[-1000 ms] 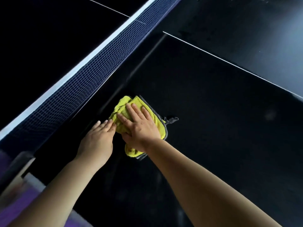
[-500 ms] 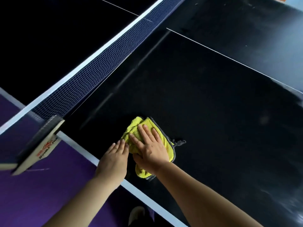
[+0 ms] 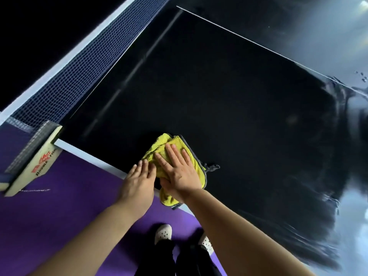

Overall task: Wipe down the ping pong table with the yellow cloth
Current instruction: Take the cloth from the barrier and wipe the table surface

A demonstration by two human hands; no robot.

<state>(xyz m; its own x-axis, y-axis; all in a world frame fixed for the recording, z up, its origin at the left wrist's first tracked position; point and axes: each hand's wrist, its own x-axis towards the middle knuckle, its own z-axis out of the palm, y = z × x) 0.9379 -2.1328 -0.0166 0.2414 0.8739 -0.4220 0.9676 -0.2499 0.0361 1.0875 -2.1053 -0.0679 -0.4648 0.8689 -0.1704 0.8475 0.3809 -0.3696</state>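
The right hand [image 3: 181, 174] lies flat, fingers straight and spread, palm pressing down on the yellow cloth [image 3: 159, 145]. The left hand [image 3: 137, 182] is also flat, fingers straight and together, holding nothing, fingertips just beside the cloth's left edge. The crumpled cloth sits at the near white-lined edge of the dark counter [image 3: 239, 116], one corner overhanging it. The net [image 3: 79, 76] and its net clamp [image 3: 35, 162] stand to the left. White shoes [image 3: 163, 233] rest on the purple floor [image 3: 59, 216] below.

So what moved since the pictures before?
The right hand and left hand slid the yellow cloth away from the net, back to the table's white edge, where a corner now hangs over. Staying the same: right hand flat on the cloth, left flat beside it, nothing grabbed or dropped.
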